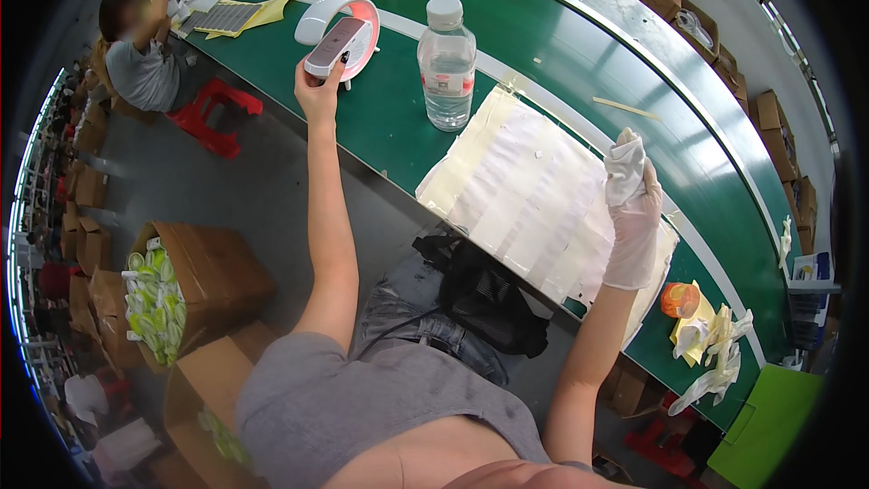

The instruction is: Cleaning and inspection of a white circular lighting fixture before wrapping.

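Observation:
My left hand (319,95) is bare and closed on the near edge of a white, G-shaped lamp (366,16). The lamp has a curved arm, a pinkish inner ring and a flat grey pad, and is at the green bench's near edge. In a thin white glove, my right hand (635,222) is raised over the right end of a tape-covered white mat (534,172). A crumpled white cloth (625,163) is gripped in its fingers. Between my hands, a clear plastic bottle (447,72) with a white cap stands upright beside the mat.
The green bench (398,118) curves across the view. An orange roll (679,300) and crumpled gloves (720,362) lie at its right end. Lower left, a carton (217,272) holds several green-and-white pieces. A co-worker (140,63) sits far left near a red stool (217,113).

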Available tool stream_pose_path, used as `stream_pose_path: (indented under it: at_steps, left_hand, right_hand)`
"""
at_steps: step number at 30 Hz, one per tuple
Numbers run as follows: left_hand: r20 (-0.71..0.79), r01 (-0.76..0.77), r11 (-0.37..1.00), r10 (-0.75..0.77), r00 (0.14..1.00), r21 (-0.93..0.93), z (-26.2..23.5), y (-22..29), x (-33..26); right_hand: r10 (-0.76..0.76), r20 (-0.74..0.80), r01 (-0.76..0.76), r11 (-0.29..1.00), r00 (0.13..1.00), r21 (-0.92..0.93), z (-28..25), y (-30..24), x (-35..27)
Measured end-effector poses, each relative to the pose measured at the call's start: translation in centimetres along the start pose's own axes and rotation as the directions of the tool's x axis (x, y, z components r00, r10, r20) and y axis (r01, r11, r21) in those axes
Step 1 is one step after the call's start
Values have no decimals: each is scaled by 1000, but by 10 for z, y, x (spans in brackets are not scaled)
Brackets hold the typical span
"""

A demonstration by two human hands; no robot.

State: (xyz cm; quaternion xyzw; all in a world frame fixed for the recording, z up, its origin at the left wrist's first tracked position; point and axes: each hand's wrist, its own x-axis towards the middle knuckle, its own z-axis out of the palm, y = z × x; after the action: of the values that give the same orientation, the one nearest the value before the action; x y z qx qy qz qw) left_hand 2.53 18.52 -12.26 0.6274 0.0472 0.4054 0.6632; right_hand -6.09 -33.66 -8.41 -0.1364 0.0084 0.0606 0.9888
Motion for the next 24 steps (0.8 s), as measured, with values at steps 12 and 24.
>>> stream_pose_path:
  at_steps: [12,24]
  left_hand:
    - [7,-30,999,30,1000,12,-3,-4,2]
    - [19,-34,998,33,999,46,-3,-4,1]
  right_hand:
    - [-4,14,5,1000,1000,-24,6,2,0]
    - [-54,-103,47,997,993,-68,12,2,-2]
